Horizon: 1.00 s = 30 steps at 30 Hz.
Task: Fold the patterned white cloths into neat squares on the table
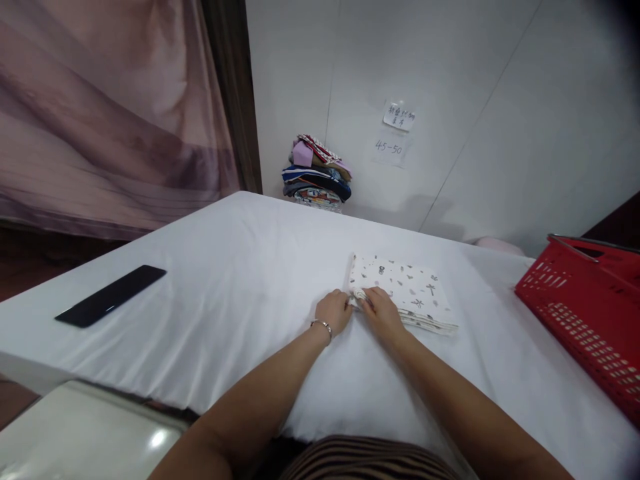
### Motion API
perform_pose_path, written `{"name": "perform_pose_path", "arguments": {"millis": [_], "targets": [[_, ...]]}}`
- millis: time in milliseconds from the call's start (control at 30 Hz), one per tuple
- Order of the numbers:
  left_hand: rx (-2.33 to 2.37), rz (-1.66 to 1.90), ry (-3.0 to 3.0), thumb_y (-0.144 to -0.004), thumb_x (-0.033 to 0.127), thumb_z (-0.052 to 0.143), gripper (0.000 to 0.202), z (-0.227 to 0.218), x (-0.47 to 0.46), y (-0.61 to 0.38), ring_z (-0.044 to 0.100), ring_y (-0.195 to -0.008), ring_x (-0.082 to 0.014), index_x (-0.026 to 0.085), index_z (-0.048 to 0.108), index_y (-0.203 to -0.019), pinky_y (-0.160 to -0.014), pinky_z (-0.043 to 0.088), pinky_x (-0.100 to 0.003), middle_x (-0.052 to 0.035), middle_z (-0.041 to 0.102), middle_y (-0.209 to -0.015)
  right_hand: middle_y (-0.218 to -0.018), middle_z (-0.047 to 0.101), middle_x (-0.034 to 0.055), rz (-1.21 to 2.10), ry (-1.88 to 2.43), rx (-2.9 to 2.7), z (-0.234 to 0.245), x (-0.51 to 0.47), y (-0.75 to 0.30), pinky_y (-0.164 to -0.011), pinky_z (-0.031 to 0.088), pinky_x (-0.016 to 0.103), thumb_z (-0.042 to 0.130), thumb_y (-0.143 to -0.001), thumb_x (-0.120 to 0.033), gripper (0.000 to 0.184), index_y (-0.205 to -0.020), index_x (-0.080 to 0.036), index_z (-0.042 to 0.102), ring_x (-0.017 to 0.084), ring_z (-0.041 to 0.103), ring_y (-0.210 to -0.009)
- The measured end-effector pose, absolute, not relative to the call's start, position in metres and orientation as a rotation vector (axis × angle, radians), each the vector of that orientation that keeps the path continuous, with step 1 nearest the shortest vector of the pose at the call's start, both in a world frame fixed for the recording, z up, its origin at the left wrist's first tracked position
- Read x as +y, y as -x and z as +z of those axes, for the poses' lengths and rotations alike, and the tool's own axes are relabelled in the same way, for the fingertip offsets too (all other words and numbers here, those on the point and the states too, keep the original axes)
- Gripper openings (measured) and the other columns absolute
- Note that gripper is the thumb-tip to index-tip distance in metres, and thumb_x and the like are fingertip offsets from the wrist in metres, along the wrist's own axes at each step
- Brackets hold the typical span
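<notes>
A white cloth with small dark prints (407, 283) lies folded in several layers on the white-covered table (240, 300). My right hand (383, 313) is closed on its near left corner, where the fabric is bent up between thumb and fingers. Close beside it, my left hand (334, 310) has its fingers curled at the same corner, touching the cloth's edge. A bracelet circles the left wrist. The left fingertips are partly hidden. Layered edges of the cloth show along its near right side.
At the right edge of the table stands a red plastic basket (585, 313). A flat black object (113, 295) lies on the left. Folded fabrics (317, 175) are stacked beyond the far edge, by a wall with paper signs (399, 117). A pinkish curtain (110, 113) hangs at left.
</notes>
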<state>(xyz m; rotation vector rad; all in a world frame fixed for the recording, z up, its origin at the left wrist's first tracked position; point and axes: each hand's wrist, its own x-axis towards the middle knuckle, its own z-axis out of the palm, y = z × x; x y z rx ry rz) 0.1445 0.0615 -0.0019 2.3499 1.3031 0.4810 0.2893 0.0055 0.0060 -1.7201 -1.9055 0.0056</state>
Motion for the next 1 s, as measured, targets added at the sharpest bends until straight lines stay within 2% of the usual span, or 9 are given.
{"name": "perform_pose_path", "arguments": {"millis": [133, 267, 433, 700, 800, 900, 1000], "targets": [[1.273, 0.571, -2.179, -0.075, 0.021, 0.047, 0.008, -0.006, 0.063, -0.147, 0.057, -0.076, -0.0165, 0.020, 0.052, -0.069, -0.068, 0.042, -0.027, -0.0016, 0.059, -0.073, -0.090, 0.056, 0.0042, 0.002, 1.721, -1.857, 0.005, 0.005, -0.287, -0.075, 0.040, 0.030, 0.038, -0.088, -0.030, 0.022, -0.101, -0.022, 0.055, 0.018, 0.050, -0.087], [1.160, 0.621, -1.693, -0.071, 0.015, 0.049, 0.010, -0.010, 0.063, -0.152, 0.059, -0.063, -0.0117, 0.019, 0.044, -0.063, -0.057, 0.045, -0.022, 0.0035, 0.055, -0.058, -0.093, 0.056, 0.0053, -0.051, 1.730, -1.843, 0.001, 0.003, -0.283, -0.077, 0.040, 0.031, 0.039, -0.088, -0.028, 0.022, -0.103, -0.021, 0.054, 0.019, 0.050, -0.089], [1.121, 0.651, -1.470, -0.070, 0.011, 0.051, 0.021, -0.012, 0.062, -0.155, 0.061, -0.062, -0.0098, 0.019, 0.036, -0.057, -0.057, 0.049, -0.020, 0.0059, 0.052, -0.055, -0.096, 0.057, 0.0080, -0.105, 1.723, -1.914, -0.004, -0.001, -0.280, -0.078, 0.040, 0.034, 0.039, -0.087, -0.027, 0.025, -0.107, -0.020, 0.053, 0.021, 0.049, -0.091], [1.096, 0.668, -1.396, -0.063, 0.010, 0.058, 0.024, -0.015, 0.062, -0.153, 0.058, -0.058, -0.0096, 0.018, 0.038, -0.053, -0.057, 0.051, -0.021, 0.0075, 0.046, -0.049, -0.097, 0.056, 0.0090, -0.128, 1.712, -1.884, -0.007, -0.004, -0.277, -0.078, 0.040, 0.036, 0.037, -0.088, -0.028, 0.029, -0.111, -0.020, 0.053, 0.022, 0.049, -0.092], [1.077, 0.687, -1.231, -0.064, 0.013, 0.061, 0.022, -0.009, 0.060, -0.151, 0.059, -0.058, -0.0098, 0.018, 0.040, -0.058, -0.061, 0.052, -0.023, 0.0071, 0.047, -0.052, -0.097, 0.056, 0.0091, -0.142, 1.745, -1.894, -0.008, -0.005, -0.275, -0.076, 0.040, 0.036, 0.037, -0.088, -0.027, 0.029, -0.111, -0.020, 0.053, 0.022, 0.049, -0.090], [1.004, 0.702, -1.014, -0.069, 0.020, 0.062, 0.019, 0.000, 0.057, -0.150, 0.059, -0.057, -0.0106, 0.017, 0.043, -0.072, -0.062, 0.053, -0.027, 0.0047, 0.053, -0.059, -0.096, 0.056, 0.0090, -0.149, 1.772, -1.918, -0.007, -0.005, -0.273, -0.076, 0.040, 0.036, 0.040, -0.086, -0.025, 0.028, -0.110, -0.020, 0.053, 0.022, 0.048, -0.090], [0.996, 0.707, -0.965, -0.069, 0.030, 0.066, 0.031, 0.004, 0.056, -0.151, 0.059, -0.056, -0.0105, 0.016, 0.044, -0.085, -0.062, 0.054, -0.030, 0.0018, 0.056, -0.067, -0.093, 0.056, 0.0079, -0.144, 1.797, -1.926, -0.005, -0.005, -0.270, -0.075, 0.039, 0.035, 0.042, -0.085, -0.021, 0.024, -0.106, -0.019, 0.054, 0.022, 0.048, -0.088]]}}
